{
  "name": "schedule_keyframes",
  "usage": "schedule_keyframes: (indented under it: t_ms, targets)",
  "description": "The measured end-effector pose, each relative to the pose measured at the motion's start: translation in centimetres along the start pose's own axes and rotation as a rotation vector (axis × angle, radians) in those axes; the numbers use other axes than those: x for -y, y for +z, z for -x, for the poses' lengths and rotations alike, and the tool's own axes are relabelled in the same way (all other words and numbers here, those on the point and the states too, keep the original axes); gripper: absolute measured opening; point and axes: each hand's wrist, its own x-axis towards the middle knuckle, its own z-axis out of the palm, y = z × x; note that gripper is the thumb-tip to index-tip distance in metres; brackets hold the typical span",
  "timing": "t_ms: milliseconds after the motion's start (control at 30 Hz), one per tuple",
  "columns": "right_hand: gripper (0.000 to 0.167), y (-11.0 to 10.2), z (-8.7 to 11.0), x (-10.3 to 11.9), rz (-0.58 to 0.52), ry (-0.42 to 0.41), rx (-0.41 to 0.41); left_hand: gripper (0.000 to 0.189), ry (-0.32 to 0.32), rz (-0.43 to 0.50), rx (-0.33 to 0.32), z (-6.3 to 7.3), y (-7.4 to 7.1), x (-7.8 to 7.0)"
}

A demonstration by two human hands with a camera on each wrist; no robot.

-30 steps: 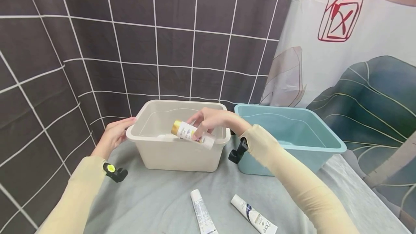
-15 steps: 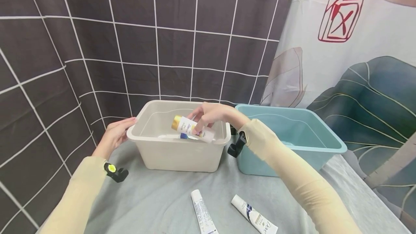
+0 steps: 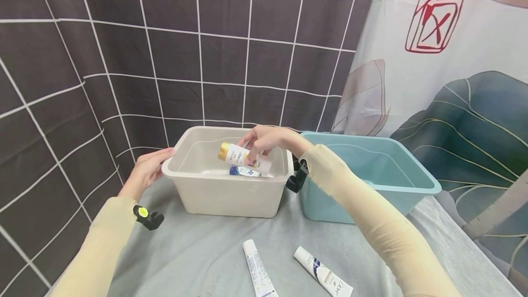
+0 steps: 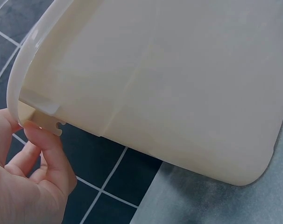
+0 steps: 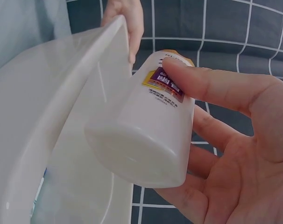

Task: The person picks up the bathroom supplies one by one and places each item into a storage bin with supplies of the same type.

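Bottle [image 3: 238, 155], oval white plastic, prolly light, slick. My right hand [image 3: 268, 140] grips mid-body, best hold; left hand [image 3: 145, 172] pinches beige plastic tub's [image 3: 231, 197] edge.

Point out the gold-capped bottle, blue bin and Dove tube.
Gold-capped bottle [image 5: 142, 119], right wrist view: white body between label and base.
Blue bin [image 3: 404, 189], head view: front rim.
Dove tube [image 3: 323, 273], head view: middle of the printed body.
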Motion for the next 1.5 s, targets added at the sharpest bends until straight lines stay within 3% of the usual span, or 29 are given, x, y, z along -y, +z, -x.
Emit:
schedule_keyframes:
  t_ms: [233,700,967,1500]
  targets:
    - [0.052,-0.1,-1.5,-0.3,-0.009,0.054,-0.005,0.07,-0.022,0.001,-0.017,-0.2,0.0,-0.1]
    - [0.054,-0.3,-4.6,-2.2,-0.056,0.135,0.029,0.067,0.001,-0.001,-0.011,-0.4,0.0,0.4]
    - [0.052,-0.5,-5.5,-2.9,-0.065,0.173,0.071,0.064,0.033,0.006,0.005,-0.4,0.1,0.1]
    - [0.054,-0.6,-6.6,-2.3,0.009,0.233,0.16,0.064,0.01,-0.006,-0.019,-0.3,0.0,0.2]
